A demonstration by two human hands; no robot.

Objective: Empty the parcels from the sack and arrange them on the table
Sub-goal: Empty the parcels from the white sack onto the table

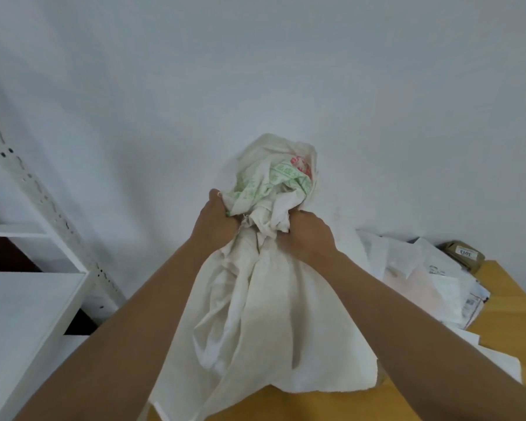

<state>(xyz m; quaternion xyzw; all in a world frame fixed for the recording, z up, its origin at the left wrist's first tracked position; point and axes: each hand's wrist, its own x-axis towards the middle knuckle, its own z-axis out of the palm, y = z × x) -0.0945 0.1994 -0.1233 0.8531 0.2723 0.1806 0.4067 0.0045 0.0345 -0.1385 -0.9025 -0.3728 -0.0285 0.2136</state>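
Both your hands clutch bunched woven sack [264,299], held upside down above wooden table [504,323]. Your left hand [217,221] and right hand [308,235] each have fingers curled tight into gathered fabric. Sack's mouth hangs down, touching table. White mailer parcels [422,278] piled to right; brown box [463,255] behind. White shelving [28,299] to left.

A white metal shelving unit [28,299] stands at left; a plain white wall [255,71] rises behind.
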